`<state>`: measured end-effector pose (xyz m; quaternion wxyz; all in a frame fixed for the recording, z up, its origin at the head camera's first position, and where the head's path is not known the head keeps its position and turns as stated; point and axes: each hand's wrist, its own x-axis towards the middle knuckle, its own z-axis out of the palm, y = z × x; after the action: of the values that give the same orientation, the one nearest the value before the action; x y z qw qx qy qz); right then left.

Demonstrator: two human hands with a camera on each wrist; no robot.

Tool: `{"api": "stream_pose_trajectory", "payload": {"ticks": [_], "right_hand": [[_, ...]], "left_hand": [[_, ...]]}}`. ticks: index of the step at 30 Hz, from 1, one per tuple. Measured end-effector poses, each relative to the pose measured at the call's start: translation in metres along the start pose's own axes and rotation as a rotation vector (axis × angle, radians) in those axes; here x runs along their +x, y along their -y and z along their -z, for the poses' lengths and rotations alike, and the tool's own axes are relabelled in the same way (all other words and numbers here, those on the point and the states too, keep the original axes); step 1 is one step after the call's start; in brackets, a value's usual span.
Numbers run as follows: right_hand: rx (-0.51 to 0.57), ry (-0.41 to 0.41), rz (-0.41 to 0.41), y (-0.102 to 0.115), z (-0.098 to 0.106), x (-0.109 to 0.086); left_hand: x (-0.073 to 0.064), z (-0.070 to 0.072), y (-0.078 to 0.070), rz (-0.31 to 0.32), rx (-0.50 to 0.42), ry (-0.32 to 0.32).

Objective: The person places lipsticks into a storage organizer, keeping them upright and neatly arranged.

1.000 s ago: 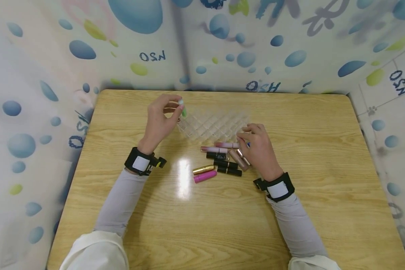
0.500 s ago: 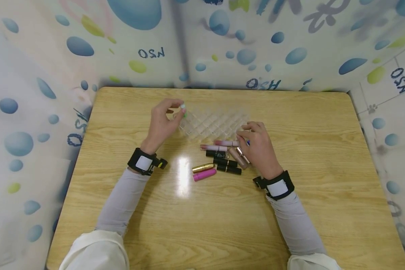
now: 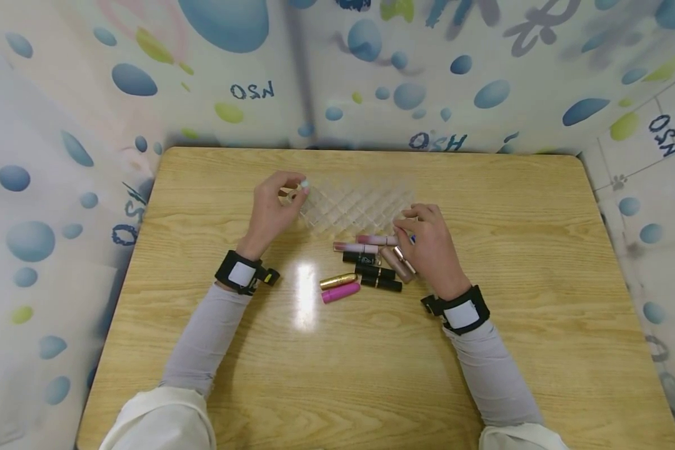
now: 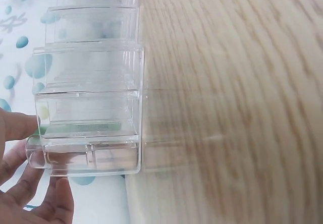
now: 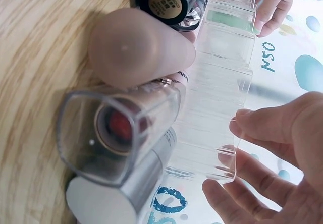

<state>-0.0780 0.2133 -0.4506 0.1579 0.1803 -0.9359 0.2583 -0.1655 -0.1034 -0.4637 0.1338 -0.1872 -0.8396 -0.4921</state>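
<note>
A clear plastic organizer with rows of compartments [image 3: 360,203] lies toward the back of the table. At its left end, my left hand [image 3: 270,206] pinches the pale cap [image 3: 305,184] of a slim green tube between thumb and index finger. In the left wrist view the green body [image 4: 86,128] shows through the clear walls, inside an end compartment. My right hand [image 3: 434,253] grips the organizer's right end. Its thumb and fingers bracket the clear edge in the right wrist view, where the far left hand [image 5: 275,7] also appears.
In front of the organizer lie a magenta tube [image 3: 340,292], a gold tube [image 3: 337,281], several black tubes [image 3: 381,284] and pink lip glosses [image 3: 355,248]. Close by my right hand are a beige tube [image 5: 133,47] and a clear-capped lipstick [image 5: 118,125]. A patterned wall stands behind the table.
My left hand has moved down and slightly right, and the green tube has sunk into the organizer, leaving only its pale cap showing in the head view. My right hand stays put.
</note>
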Motion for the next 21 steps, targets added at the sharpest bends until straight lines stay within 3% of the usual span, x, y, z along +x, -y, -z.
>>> {"api": "stream_pose_trajectory", "payload": {"ticks": [21], "right_hand": [[0.030,0.013,-0.034,-0.0015,0.0009,-0.0016]], "left_hand": [[-0.0003,-0.0014,0.0030,0.012,0.017,0.011]]}}
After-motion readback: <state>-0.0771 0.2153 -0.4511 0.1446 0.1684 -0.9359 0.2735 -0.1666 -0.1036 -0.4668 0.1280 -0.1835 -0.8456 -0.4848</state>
